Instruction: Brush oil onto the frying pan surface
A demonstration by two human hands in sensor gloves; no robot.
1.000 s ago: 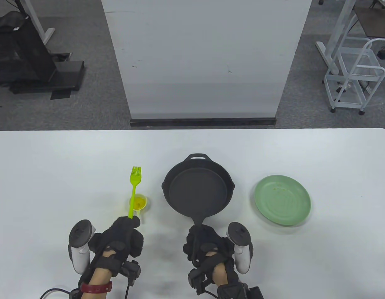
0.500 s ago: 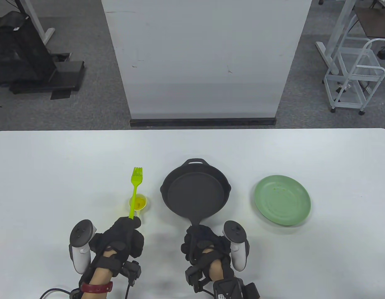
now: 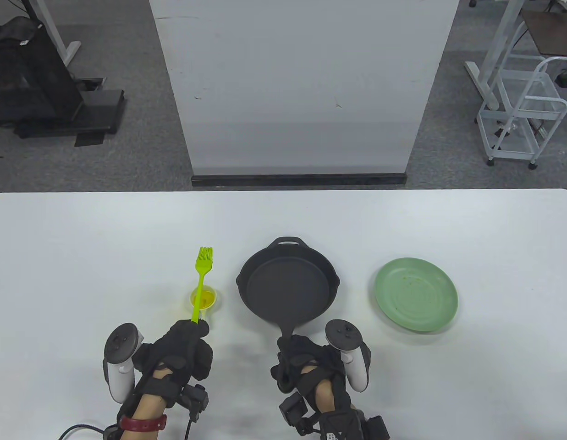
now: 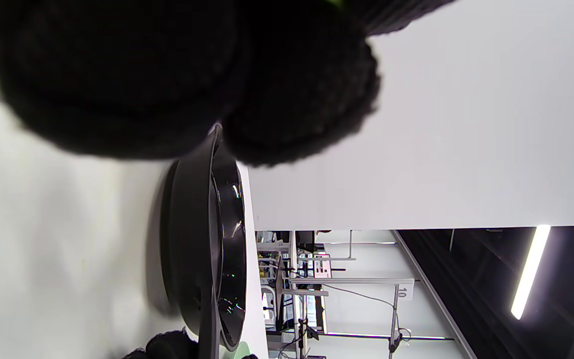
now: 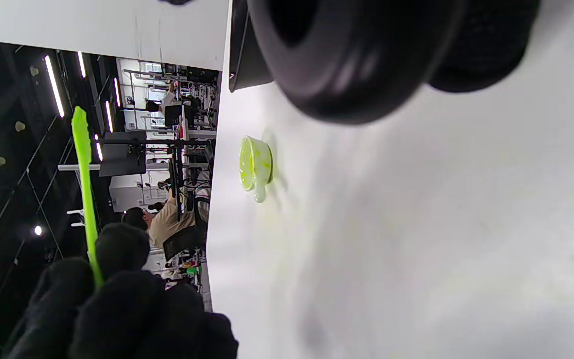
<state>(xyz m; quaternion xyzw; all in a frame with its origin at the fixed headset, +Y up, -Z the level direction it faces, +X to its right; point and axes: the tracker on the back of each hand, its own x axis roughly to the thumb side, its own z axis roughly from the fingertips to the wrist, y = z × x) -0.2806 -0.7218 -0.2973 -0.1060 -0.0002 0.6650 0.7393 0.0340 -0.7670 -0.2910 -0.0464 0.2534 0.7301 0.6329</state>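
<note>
Gripping the green brush (image 3: 201, 284) low on its handle, the left hand (image 3: 180, 350) has its fingers curled tight round the stem, bristle end pointing away from the person and held up off the table (image 3: 81, 256). In the table view the handle crosses over the small yellow oil cup (image 3: 203, 299); the right wrist view shows the brush (image 5: 83, 189) raised clear of the cup (image 5: 255, 167), so it's above, not in it. Right hand (image 3: 311, 362) is wrapped round the frying pan (image 3: 287, 286) handle, fingers closed on it. Pan sits between cup and the green plate (image 3: 416, 294), near the cup w/ a gap.

Risks, as I judge them:
- Cup is light and close beside the pan rim. Any nudge of the pan toward the left could knock it over (oil on the table, none left to dip).
- Brush is held far from the bristles, so the tip has a lot of swing; dipping could hook the cup's rim or its little handle and tip it.
- Loaded bristles travelling from cup to pan may drip in the gap; table near the cup already looks faintly yellowish.
- Pan looks heavy cast iron; whether it's flat on the table or slightly lifted I can't tell. If lifted one-handed, wrist could sag and tilt the surface, so oil pools at one side.
- Can't tell if bristles carry oil yet.
</note>
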